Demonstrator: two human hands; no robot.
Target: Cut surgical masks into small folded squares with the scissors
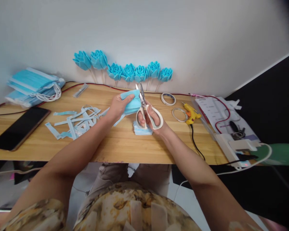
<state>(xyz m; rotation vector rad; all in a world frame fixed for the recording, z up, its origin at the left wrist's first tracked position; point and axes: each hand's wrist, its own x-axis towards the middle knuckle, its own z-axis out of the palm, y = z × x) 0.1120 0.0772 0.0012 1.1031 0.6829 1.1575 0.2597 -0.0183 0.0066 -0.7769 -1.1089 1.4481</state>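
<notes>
My left hand (119, 105) pinches a light blue face mask piece (134, 104), thumb on top, above the middle of the wooden table. In my right hand (151, 118) is a pair of scissors with white handles (161, 121), thumb and fingers through the loops. The blades point away from me and stand slightly apart at the right edge of the blue piece. Under the scissors lies a small stack of blue cut pieces (142, 131), partly hidden by my right hand. Loose blue and white strips (73, 123) lie in a heap left of my left hand.
Several blue flowers on sticks (128, 72) lean against the wall. Whole masks (32, 85) and a phone (20, 128) lie at the left. To the right are a tape roll (168, 99), a yellow glue gun (191, 114) with a cord, papers (210, 110) and a power strip (231, 150).
</notes>
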